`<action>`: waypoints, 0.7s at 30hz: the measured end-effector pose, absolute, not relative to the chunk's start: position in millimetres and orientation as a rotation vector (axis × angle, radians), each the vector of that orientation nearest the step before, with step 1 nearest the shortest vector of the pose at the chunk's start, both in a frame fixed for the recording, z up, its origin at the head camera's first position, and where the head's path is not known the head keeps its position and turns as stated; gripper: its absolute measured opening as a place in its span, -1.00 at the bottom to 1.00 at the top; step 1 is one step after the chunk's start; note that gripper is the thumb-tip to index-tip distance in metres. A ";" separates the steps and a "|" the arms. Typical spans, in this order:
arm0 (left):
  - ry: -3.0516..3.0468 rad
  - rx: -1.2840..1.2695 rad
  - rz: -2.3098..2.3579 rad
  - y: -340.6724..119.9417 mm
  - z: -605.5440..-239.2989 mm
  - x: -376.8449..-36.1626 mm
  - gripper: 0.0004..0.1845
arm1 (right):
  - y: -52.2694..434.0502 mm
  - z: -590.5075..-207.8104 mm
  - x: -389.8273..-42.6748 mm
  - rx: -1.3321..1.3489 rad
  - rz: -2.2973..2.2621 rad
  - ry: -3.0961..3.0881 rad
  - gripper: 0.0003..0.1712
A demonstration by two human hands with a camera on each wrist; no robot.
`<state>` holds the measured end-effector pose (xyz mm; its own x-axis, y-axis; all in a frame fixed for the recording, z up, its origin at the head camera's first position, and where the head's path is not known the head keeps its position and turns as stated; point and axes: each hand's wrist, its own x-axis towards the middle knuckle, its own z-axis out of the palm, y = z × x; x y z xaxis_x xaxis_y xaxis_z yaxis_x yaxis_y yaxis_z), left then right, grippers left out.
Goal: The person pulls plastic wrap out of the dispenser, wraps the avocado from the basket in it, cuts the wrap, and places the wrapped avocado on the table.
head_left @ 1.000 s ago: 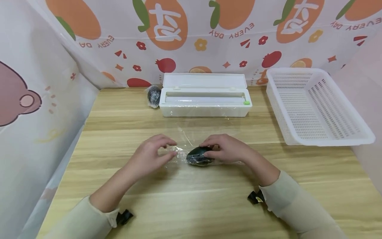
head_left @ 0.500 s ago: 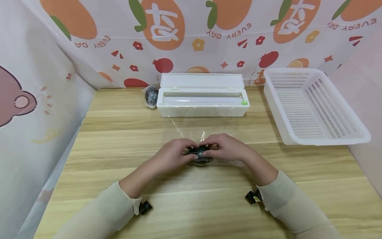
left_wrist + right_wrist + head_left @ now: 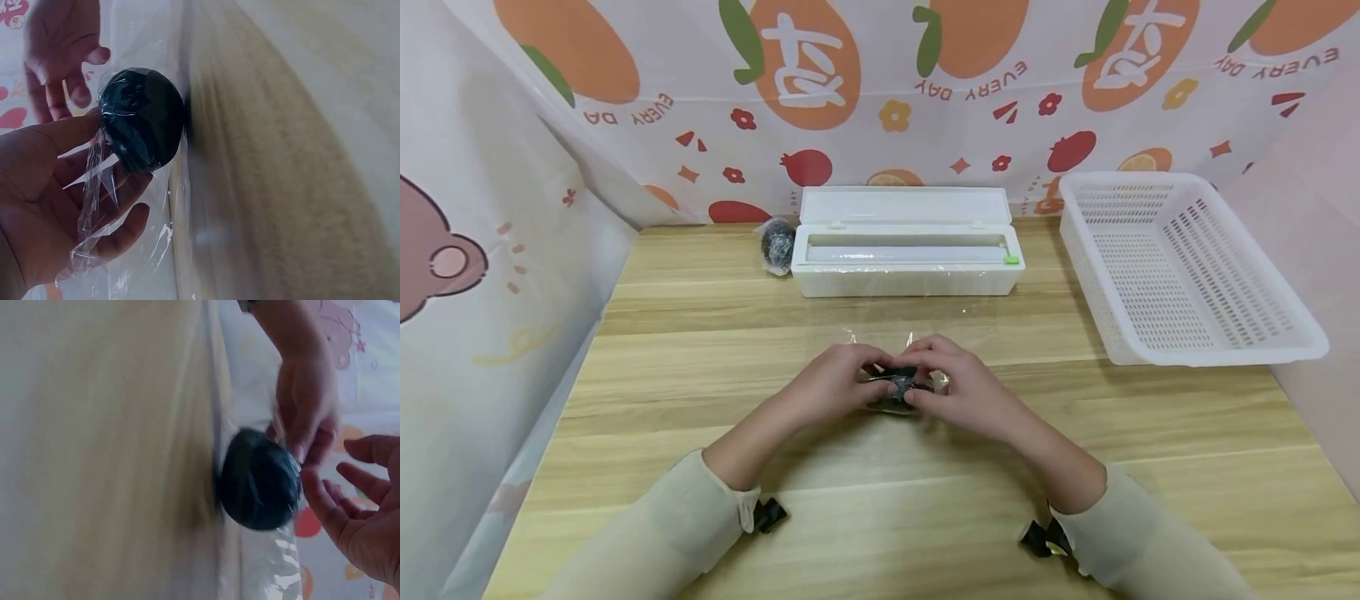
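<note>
Both hands have drawn together since a second ago, when the left hand (image 3: pixel 833 385) was still out to the side tugging loose film; now it meets the right hand (image 3: pixel 958 385) over the dark round object (image 3: pixel 896 390) at the middle of the wooden surface (image 3: pixel 925 500). From its wrist view the left hand (image 3: pixel 59 200) cups the object (image 3: pixel 142 119) with thumb and fingers curled against it, pinching a crumpled tail of cling film (image 3: pixel 94 187) that wraps the dark ball. The right hand's fingers (image 3: pixel 356 506) are loosely spread beside the object (image 3: pixel 259 478), close to it, yet whether they actually touch it I cannot tell.

A sheet of clear film (image 3: pixel 917 321) lies flat beyond the hands, stretching toward the open white cling film dispenser (image 3: pixel 906 250), its lid raised against the patterned backdrop. Just left of the dispenser sits another dark wrapped ball (image 3: pixel 777 244). A white perforated basket (image 3: pixel 1180 267) stands well apart at the right. The hands themselves hide most of the object from above.
</note>
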<state>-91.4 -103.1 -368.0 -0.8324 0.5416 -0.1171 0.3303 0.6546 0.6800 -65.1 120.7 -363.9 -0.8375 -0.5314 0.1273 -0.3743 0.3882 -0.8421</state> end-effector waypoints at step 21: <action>2.749 0.710 1.105 -109.5 -350.0 -84.1 -0.73 | 112.8 -380.3 -81.3 -0.655 -1.165 2.678 -0.71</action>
